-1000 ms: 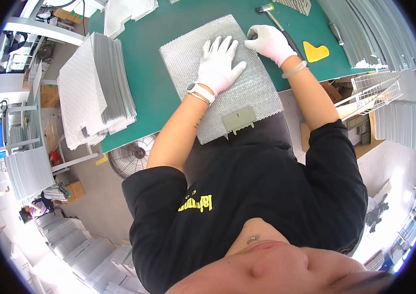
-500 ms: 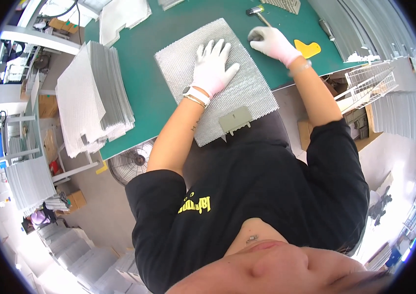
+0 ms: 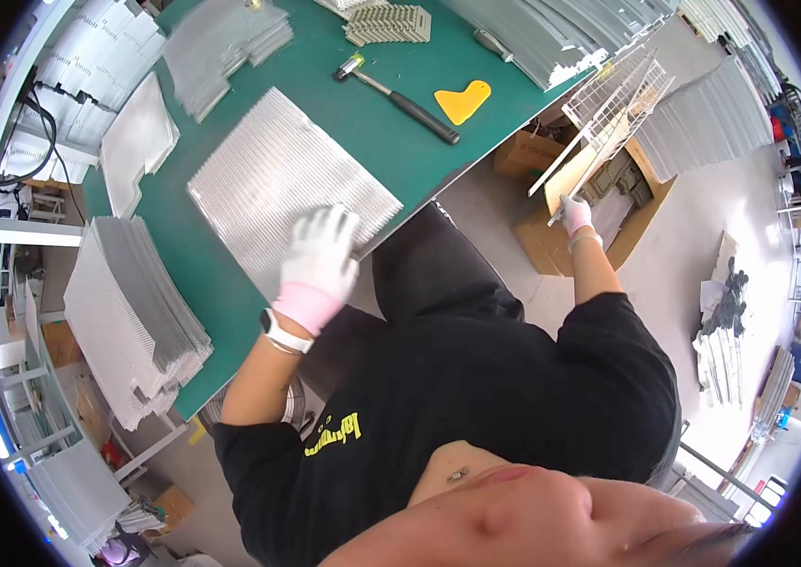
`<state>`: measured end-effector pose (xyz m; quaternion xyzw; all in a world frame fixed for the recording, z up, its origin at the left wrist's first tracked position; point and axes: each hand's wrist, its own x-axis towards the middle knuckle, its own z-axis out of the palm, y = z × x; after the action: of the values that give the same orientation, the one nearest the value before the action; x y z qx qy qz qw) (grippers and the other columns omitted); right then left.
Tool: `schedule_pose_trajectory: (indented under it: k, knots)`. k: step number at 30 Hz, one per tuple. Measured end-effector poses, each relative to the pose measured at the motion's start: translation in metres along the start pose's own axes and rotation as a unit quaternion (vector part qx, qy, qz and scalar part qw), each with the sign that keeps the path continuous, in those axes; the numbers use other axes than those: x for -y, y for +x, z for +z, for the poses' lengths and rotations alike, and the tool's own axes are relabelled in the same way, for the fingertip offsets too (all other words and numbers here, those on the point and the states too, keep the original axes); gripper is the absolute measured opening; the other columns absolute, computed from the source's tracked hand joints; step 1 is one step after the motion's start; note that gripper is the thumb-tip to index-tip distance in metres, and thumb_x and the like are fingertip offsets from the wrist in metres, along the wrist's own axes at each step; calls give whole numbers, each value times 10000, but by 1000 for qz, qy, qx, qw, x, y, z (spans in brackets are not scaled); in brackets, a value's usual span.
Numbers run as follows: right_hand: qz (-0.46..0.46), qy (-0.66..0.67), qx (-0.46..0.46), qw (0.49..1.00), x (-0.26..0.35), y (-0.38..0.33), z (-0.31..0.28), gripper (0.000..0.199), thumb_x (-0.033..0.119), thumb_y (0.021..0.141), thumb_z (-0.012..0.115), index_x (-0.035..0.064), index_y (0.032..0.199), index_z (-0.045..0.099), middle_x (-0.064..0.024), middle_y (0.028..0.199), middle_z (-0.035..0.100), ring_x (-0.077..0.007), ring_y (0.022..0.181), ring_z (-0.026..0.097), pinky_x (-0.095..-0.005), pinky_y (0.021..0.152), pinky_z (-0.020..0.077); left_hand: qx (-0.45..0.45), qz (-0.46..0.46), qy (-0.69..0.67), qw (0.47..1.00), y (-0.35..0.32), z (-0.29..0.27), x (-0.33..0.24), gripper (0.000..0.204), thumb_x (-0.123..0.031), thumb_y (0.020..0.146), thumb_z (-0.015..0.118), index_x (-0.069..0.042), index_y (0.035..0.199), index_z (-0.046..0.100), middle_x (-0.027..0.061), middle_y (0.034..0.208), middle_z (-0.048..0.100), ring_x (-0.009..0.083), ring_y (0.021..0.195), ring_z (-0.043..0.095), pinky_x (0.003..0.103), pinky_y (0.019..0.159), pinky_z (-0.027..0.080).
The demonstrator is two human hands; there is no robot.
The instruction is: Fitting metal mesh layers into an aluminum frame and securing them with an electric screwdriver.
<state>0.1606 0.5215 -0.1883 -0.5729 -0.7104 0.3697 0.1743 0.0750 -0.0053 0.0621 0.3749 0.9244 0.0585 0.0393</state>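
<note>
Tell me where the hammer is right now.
In the head view, the hammer lies on the green table, upper middle, between the ribbed metal sheet and the yellow scraper.

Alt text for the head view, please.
A person's gloved left hand rests on a ribbed metal sheet at the edge of a green table, while the gloved right hand grips a wire rack over a cardboard box beside it.

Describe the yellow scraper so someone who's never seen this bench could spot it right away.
On the green work table, look toward its far right end, just beyond the black-handled mallet. The scraper lies flat there, alone: a small, flat yellow plastic piece, the only yellow thing among grey metal sheets.
</note>
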Motion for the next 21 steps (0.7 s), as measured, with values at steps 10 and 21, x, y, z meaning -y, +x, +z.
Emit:
schedule_pose_trajectory:
  k: [10, 21]
  knots:
    - [141, 520, 486, 688, 130, -97, -26, 182, 233, 924, 679, 141, 808, 573, -5, 700, 572, -193, 642, 569, -396, 668, 508, -18, -9, -478, 878, -42, 73, -68, 340, -196, 870, 685, -18, 1158, 658, 159, 1183, 663, 301, 1149, 619, 412, 1016, 468]
    - [163, 536, 630, 539, 211, -270, -35, 275, 319, 1016, 488, 71, 1119, 548, -31, 1010, 582, -182, 984, 559, -335, 869, 489, -316, -61, -712, 625, -31, 63, -49, 572, -449, 1031, 417, 55, 1284, 511, 252, 1313, 562, 351, 1212, 570, 448, 1096, 412]
